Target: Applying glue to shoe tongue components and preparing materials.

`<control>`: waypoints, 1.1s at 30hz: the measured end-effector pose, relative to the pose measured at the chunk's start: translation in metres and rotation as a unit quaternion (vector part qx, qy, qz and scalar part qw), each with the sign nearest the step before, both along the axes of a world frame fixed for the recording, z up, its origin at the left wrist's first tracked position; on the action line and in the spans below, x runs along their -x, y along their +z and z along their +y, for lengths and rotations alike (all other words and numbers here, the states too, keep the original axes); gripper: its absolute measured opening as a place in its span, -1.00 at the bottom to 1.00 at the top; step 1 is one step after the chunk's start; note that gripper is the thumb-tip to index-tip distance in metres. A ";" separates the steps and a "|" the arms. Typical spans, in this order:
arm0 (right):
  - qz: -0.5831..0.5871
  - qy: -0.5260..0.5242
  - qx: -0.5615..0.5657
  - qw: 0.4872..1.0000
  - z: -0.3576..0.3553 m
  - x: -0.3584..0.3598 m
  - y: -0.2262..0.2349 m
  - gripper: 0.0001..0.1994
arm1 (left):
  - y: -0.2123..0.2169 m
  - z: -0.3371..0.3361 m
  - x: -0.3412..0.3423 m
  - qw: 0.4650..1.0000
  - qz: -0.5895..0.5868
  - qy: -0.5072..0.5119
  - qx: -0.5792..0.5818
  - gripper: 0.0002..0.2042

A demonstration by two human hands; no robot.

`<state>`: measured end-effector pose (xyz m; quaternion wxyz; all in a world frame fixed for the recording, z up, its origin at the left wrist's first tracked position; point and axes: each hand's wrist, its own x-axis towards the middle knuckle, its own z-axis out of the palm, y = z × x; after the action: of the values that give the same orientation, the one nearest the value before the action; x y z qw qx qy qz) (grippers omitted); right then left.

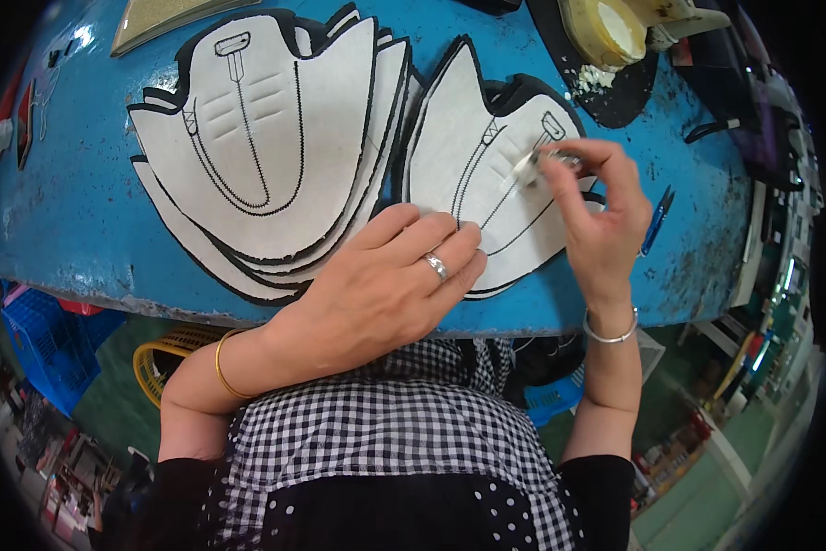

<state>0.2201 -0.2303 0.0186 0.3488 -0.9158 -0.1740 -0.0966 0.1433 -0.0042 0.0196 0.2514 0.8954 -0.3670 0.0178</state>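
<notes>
Blue table [82, 216] bore the right stack [442, 138]; on it, the left hand [385, 280], unclenched, needed to press steadily; above it, the right hand [608, 197] pinched a blurred tool [532, 167].

One table [73, 202] carries two stacks of white pieces, a left stack [326, 174] and a right stack [441, 147], whose overlapping layers cannot be counted exactly. There are two hands, one left hand [390, 275] and one right hand [606, 197], with one ring [435, 264] and two bracelets, one gold bangle [218, 365] and one silver bangle [611, 339]. One small hand tool [526, 172], one pair of blue snips [654, 230] and one yellow container [615, 32] also show.
</notes>
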 end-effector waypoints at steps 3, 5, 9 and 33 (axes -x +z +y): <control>-0.071 -0.025 0.028 0.997 -0.006 -0.012 -0.004 -0.83 | 0.001 -0.001 -0.004 1.000 -0.013 -0.019 -0.013 -0.65; -0.101 -0.014 0.056 0.993 -0.006 -0.011 -0.001 -0.82 | 0.003 -0.001 -0.006 0.999 -0.027 -0.033 -0.027 -0.65; -0.118 0.085 0.103 0.984 -0.001 0.011 0.008 -0.78 | 0.007 -0.001 -0.007 0.998 -0.016 -0.045 -0.037 -0.64; -0.098 -0.065 0.002 0.993 -0.085 -0.130 0.023 -0.78 | 0.067 0.067 -0.013 0.957 -0.162 0.224 -0.090 -0.68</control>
<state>0.3497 -0.3153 0.0412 0.3211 -0.9120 -0.1476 -0.2082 0.1561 0.0633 0.0864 0.0967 0.9586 -0.1932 0.1858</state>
